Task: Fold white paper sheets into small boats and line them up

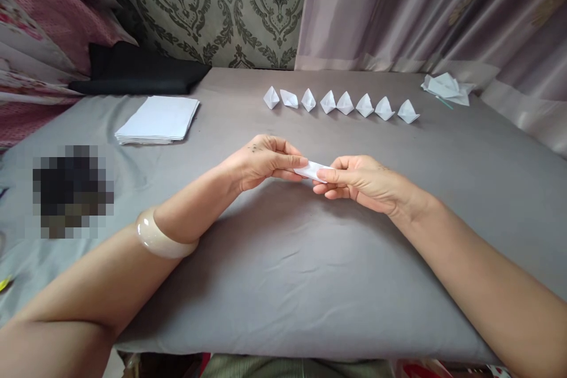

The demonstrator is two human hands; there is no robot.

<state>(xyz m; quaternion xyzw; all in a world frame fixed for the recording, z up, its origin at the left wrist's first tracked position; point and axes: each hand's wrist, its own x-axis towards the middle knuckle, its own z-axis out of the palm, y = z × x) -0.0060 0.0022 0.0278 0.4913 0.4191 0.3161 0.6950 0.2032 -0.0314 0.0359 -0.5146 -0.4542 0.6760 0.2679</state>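
Observation:
My left hand point(262, 160) and my right hand point(359, 182) meet at the middle of the grey cloth-covered surface point(283, 271). Both pinch a small folded piece of white paper point(312, 170) between thumb and fingers, one hand at each end. Most of the paper is hidden by the fingers. A pale bangle point(159, 238) sits on my left forearm. Beyond the hands, a row of several small folded white paper boats point(341, 103) stands on the cloth.
A stack of white paper sheets point(157, 119) lies at the back left, with a black cloth point(137, 71) behind it. Crumpled white papers point(446, 88) lie at the back right near the curtain point(434, 6). A blurred dark patch point(73, 189) sits at the left.

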